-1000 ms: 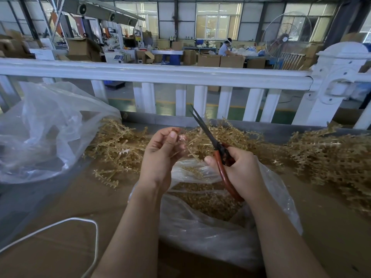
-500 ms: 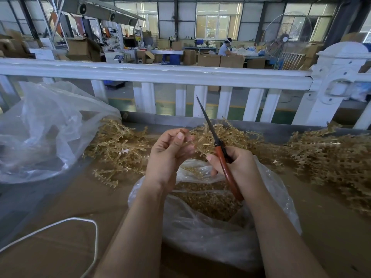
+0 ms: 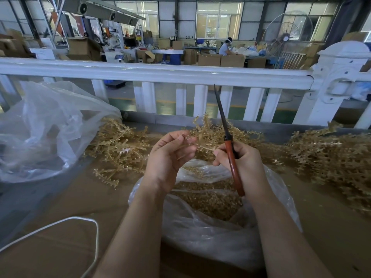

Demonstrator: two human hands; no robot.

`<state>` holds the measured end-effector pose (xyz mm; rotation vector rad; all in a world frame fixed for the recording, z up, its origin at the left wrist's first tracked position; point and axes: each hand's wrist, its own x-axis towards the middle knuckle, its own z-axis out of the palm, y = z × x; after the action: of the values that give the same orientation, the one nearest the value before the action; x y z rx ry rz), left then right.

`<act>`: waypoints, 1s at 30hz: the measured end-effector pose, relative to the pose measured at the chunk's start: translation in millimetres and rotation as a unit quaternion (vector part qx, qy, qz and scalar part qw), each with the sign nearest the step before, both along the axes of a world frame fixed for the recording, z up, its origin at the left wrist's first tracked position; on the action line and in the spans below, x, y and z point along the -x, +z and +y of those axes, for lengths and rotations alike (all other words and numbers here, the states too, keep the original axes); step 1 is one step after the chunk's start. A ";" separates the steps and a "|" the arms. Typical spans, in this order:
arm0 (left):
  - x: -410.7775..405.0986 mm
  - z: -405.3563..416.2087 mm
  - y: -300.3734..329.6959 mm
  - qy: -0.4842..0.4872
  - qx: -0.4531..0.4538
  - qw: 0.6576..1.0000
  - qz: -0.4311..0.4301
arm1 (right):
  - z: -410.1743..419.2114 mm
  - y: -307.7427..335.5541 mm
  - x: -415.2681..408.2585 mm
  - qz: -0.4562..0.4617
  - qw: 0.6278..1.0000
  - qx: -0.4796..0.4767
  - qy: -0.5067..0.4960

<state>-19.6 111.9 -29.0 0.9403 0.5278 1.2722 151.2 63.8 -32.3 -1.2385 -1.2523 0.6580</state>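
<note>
Surface: brown cardboard sheet (image 3: 66, 199) laid over a grey metal bench, filling the lower frame. A white cord (image 3: 97, 235) loops across the lower left.

Centre: the left hand (image 3: 168, 157) has its fingers curled and pinches the stem of a tan plastic sprig (image 3: 204, 147), which is held in the air over an open clear bag (image 3: 200, 235). The bag sits at lower centre and is partly filled with small tan cut pieces. The right hand (image 3: 244, 165) is wrapped round the red handles of the scissors (image 3: 229, 150). Their blades are together and the tip points up toward the rail. The scissors are just right of the sprig, at centre frame.

More sprigs lie in heaps: one pile (image 3: 118, 149) left of the hands, another heap (image 3: 331, 163) at the right edge. A large crumpled clear sack (image 3: 40, 127) sits at left.

Room: a white railing (image 3: 160, 72) runs across the frame behind the bench, with a post at the right. Beyond it is a factory hall with a green floor, stacked cartons (image 3: 220, 60), a pedestal fan (image 3: 287, 35) at upper right and a wall of windows. A person (image 3: 225, 48) sits at a far table.

Writing: a yellow label (image 3: 138, 37) on a machine at upper centre-left is too small to read.
</note>
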 end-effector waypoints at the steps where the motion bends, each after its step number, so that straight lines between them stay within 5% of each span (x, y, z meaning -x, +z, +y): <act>1: -0.1 -0.4 0.7 -0.001 0.001 1.000 0.000 | 0.3 0.0 -0.1 -0.003 1.000 -0.001 -0.001; 11: 5.5 -2.7 4.5 -0.011 0.062 0.995 0.075 | 0.7 0.1 -3.8 0.025 1.000 -0.017 0.006; 16: 9.9 -5.8 5.8 -0.089 0.050 0.990 0.093 | -0.7 -0.7 -8.0 0.046 0.998 -0.037 0.007; 24: 9.9 -11.8 4.5 -0.193 0.037 0.948 0.250 | -1.2 -1.1 -9.6 0.045 0.998 -0.053 0.003; 30: 9.0 -11.7 6.4 -0.203 -0.011 0.964 0.173 | 2.2 -5.4 -11.1 0.052 0.998 -0.039 0.003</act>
<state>-28.5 100.2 -22.6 1.2291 0.5562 0.7489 162.3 66.0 -37.7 -1.1226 -1.1848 0.6649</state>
